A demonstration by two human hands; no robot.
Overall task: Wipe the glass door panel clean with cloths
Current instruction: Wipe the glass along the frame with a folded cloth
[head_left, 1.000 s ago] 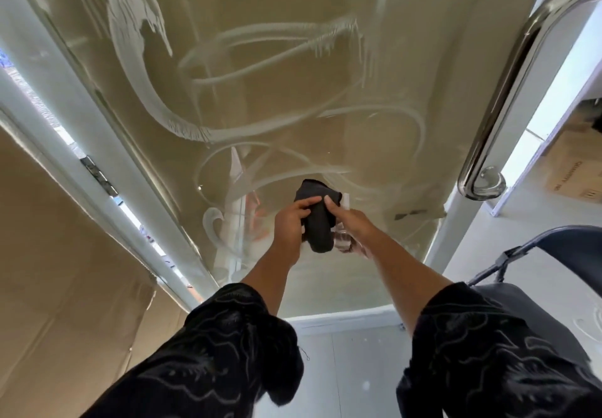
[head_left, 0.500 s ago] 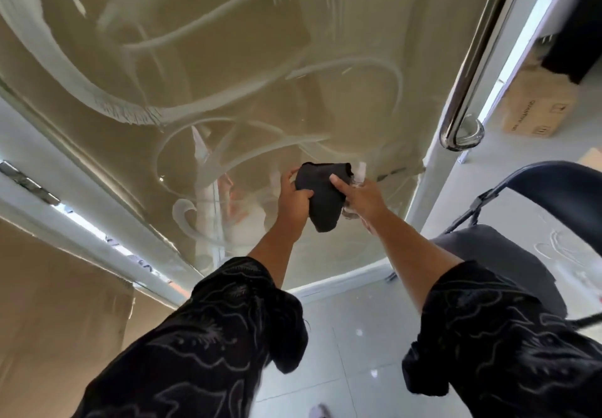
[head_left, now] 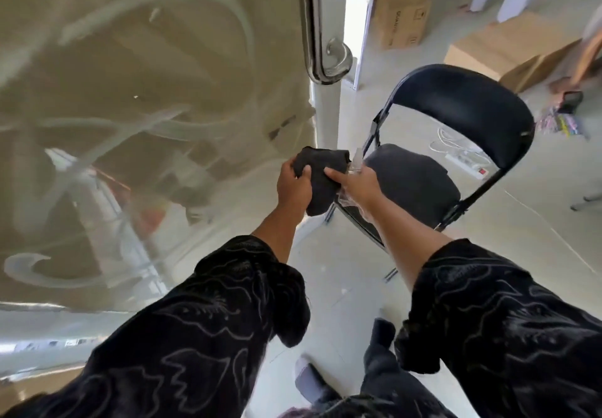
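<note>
One cloth (head_left: pixel 321 175), dark and bunched, is held in the air between both hands, in front of the lower right corner of the glass door panel (head_left: pixel 146 91) and just left of the chair seat. Whether it touches the glass cannot be determined.

The left hand (head_left: pixel 293 186) grips the cloth's left side, fingers curled round it and thumb on top. The right hand (head_left: pixel 360 186) pinches the cloth's right side with the thumb. One transparent item (head_left: pixel 353 162) sits against the right hand's fingers; its form is hard to make out. Both arms wear dark patterned sleeves (head_left: pixel 211 336).

The glass door panel fills the left half of the view and is cut off at the top and left. It carries several curved white streaks (head_left: pixel 202 3), too blurred to count. One steel door handle (head_left: pixel 312 26) runs down its right edge, its top out of frame.

One black folding chair (head_left: pixel 456 124) stands on the floor (head_left: pixel 521 238) to the right. Behind it lie one white power strip (head_left: pixel 465 163) and two cardboard boxes (head_left: pixel 402 10). One shoe (head_left: pixel 309 381) shows at the bottom, partly hidden.
</note>
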